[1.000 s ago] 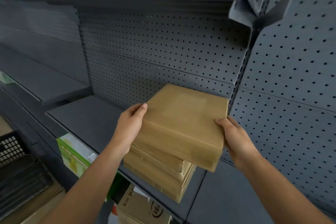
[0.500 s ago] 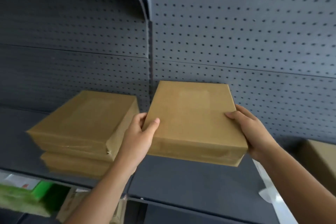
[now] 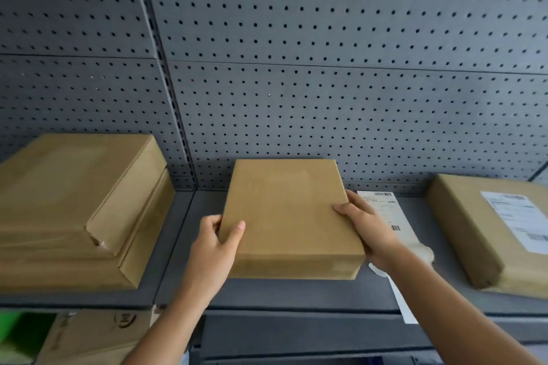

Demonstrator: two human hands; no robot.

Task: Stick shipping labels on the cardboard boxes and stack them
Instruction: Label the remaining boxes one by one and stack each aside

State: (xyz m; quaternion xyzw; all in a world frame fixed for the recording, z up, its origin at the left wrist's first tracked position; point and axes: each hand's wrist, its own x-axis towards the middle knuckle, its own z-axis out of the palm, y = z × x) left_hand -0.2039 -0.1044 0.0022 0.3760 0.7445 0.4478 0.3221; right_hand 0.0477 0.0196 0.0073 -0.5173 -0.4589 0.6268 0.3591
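A flat brown cardboard box (image 3: 289,216) with a plain top sits low over the grey shelf (image 3: 296,293), held from both sides. My left hand (image 3: 213,249) grips its near left corner and my right hand (image 3: 367,228) grips its right edge. A white shipping label sheet (image 3: 391,216) lies on the shelf just right of the box, partly under my right hand. To the left stands a stack of two unlabeled boxes (image 3: 80,210). At the right a box (image 3: 492,231) carries a stuck white label (image 3: 517,219).
A grey pegboard wall (image 3: 326,83) backs the shelf, with an upright post (image 3: 175,115) between bays. Below the shelf, printed cartons (image 3: 98,335) and a green package (image 3: 17,332) sit on a lower level.
I lifted the top box off the left stack and carried it right and down onto the middle bay. The view swung right, revealing the label sheet and the labeled box.
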